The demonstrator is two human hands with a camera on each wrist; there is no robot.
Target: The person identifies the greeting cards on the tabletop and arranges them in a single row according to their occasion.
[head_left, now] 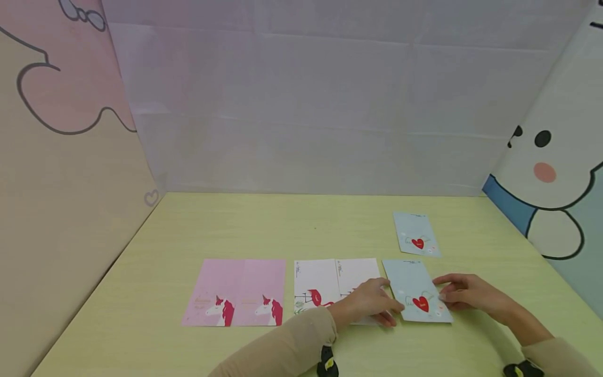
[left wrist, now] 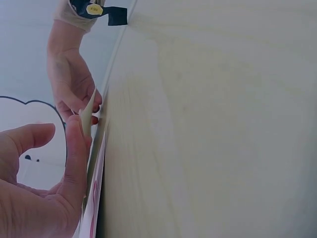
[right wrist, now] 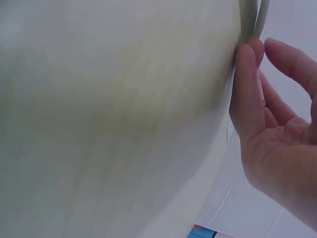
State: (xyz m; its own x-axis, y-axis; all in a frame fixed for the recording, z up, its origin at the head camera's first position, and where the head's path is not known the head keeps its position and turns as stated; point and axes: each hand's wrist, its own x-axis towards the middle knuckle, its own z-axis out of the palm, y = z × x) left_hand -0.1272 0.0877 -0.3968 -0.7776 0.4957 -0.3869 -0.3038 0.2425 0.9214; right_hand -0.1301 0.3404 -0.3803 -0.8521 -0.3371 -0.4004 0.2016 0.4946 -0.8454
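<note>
A light blue card with a red heart lies at the right end of a row, between both hands. My left hand reaches over a white flamingo card and touches the blue card's left edge. In the left wrist view its thumb stands apart from the straight index finger, whose tip meets the card. My right hand touches the right edge with extended fingertips. In the right wrist view the fingers lie at the card edge, the thumb close by.
Two pink unicorn cards lie side by side on the left. Two white flamingo cards are in the middle, partly covered by my left hand. Another blue heart card lies farther back on the pale wooden table. Printed panels surround the table.
</note>
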